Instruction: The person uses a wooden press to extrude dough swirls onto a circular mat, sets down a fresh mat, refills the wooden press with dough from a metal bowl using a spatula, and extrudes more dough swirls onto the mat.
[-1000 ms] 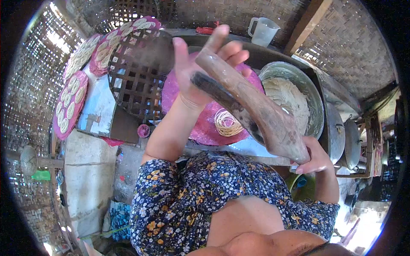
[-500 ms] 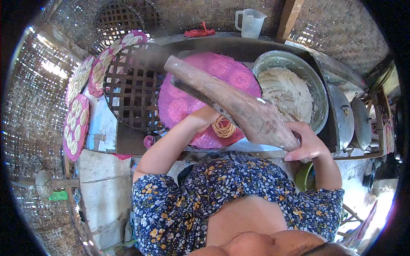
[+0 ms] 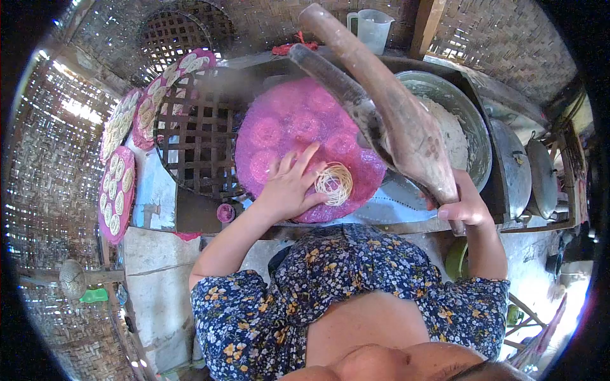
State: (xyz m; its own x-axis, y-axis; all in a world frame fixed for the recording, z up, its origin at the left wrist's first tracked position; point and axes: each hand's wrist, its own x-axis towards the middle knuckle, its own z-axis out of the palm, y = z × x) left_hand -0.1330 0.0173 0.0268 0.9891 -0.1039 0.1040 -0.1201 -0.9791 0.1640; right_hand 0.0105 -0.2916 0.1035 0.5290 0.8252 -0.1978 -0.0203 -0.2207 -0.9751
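My right hand (image 3: pixel 469 202) is wrapped round the lower end of a forked wooden tool (image 3: pixel 413 136), which slants up and left over the bench. Its two long arms rise above the round pink tray. With fingers spread, my left hand (image 3: pixel 287 190) lies low over the pink tray (image 3: pixel 254 162), its thumb and fingertips beside a pale nest of noodle-like strands (image 3: pixel 333 184). Several round coils, tinted pink, sit on the same tray. Behind the tool stands a large metal basin (image 3: pixel 480 140) with pale dough (image 3: pixel 452 136) in it, partly hidden.
A dark open-weave basket (image 3: pixel 200 136) adjoins the tray on the left. Farther left are pink mats with pale coils (image 3: pixel 115 197). A clear jug (image 3: pixel 375 32) and a red bundle (image 3: pixel 294 47) stand behind. Metal lids (image 3: pixel 511 171) lean at the right. A small pink cup (image 3: pixel 225 213) sits near the front edge.
The wooden tool has swung upward and to the right, uncovering more of the tray. My left hand, first raised against the tool, has come down beside the strand nest with fingers spread.
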